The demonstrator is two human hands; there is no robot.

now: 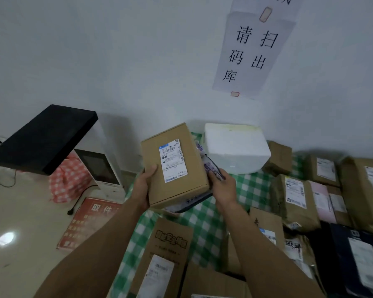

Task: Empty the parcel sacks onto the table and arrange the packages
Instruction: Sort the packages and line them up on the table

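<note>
A brown cardboard box with a white shipping label is held up above the green checked table. My left hand grips its lower left edge, thumb on the front face. Behind the box a flat purple-and-dark soft package sticks out to the right, and my right hand grips it, fingers curled round its edge. Several packages lie on the table: a printed brown box near me, paper-wrapped parcels and a black bag to the right.
A white foam box stands at the table's back against the wall. Left of the table are a black flat device on a white stand, a red checked bag and a red sign on the floor.
</note>
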